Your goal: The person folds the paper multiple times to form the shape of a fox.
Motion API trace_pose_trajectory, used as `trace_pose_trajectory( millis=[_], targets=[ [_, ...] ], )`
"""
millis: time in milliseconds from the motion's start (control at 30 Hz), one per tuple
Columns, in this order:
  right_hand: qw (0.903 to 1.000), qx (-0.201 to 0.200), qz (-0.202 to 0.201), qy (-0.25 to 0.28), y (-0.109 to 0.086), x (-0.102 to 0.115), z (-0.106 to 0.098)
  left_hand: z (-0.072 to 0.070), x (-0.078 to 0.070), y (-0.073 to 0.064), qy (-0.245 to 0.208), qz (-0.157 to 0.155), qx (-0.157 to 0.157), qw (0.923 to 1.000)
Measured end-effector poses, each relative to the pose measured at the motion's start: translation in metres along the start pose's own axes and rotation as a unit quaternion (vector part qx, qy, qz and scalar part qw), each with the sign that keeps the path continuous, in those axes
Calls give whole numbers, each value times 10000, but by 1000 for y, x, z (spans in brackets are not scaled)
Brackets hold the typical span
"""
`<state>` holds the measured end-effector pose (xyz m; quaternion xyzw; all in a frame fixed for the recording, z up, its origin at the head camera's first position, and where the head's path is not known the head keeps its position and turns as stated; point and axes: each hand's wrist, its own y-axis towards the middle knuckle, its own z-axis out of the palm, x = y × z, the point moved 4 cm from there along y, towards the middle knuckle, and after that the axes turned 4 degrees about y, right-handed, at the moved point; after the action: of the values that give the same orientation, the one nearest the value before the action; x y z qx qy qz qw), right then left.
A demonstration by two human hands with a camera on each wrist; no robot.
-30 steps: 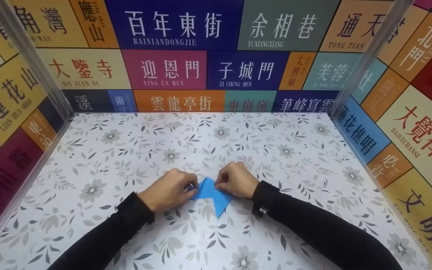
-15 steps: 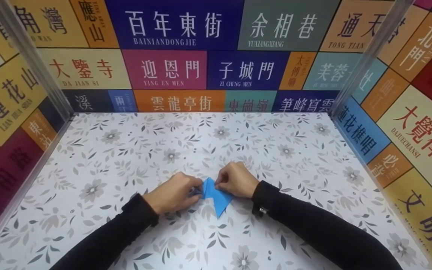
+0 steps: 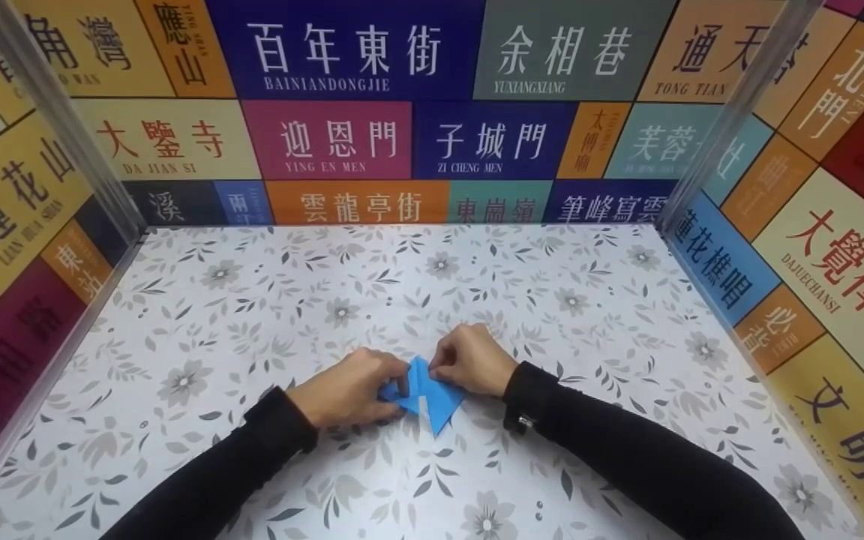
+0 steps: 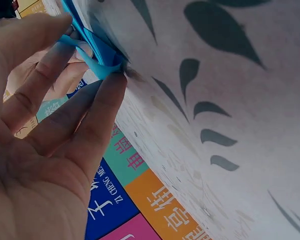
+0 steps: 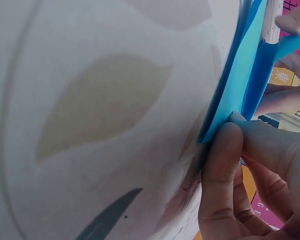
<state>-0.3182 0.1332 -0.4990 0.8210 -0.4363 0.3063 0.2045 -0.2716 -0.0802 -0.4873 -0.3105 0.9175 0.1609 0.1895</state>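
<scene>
A piece of folded blue paper (image 3: pixel 443 405) lies on the patterned tabletop between the hands, one point facing the person. My left hand (image 3: pixel 349 388) pinches its left flap between thumb and fingers. In the left wrist view that flap (image 4: pixel 101 66) curves up from the layers beneath, with fingertips under its edge. On the other side my right hand (image 3: pixel 478 364) pinches the paper's right edge near the top. The right wrist view shows thumb and index finger gripping the layered blue paper (image 5: pixel 235 90) low against the surface, while a flap stands raised toward the left hand.
A white tabletop (image 3: pixel 267 300) with grey flowers and leaves spreads around the hands. Panels with colourful printed signs (image 3: pixel 342 139) stand at the back and both sides. Clear corner posts (image 3: pixel 732 112) rise where the panels meet.
The left hand has shifted slightly right, carrying the left flap of the paper inward, and the flap's shape now differs, showing below the fingers. The right hand stays in place.
</scene>
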Motion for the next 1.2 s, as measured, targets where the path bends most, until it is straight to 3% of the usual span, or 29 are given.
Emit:
trace_pose_trajectory(
  millis=[167, 633, 1000, 1200],
  targets=[
    [10000, 15, 8, 71, 0, 0, 0, 0, 3, 0, 23, -12, 84, 10000],
    [9999, 45, 91, -6, 0, -1, 1, 5, 9, 0, 107, -440, 191, 9988],
    [9999, 39, 97, 2, 0, 0, 1, 5, 10, 0, 146, -369, 345, 9986],
    [9999, 54, 83, 82, 0, 0, 0, 4, 12, 0, 45, -476, 477, 9977]
  ],
)
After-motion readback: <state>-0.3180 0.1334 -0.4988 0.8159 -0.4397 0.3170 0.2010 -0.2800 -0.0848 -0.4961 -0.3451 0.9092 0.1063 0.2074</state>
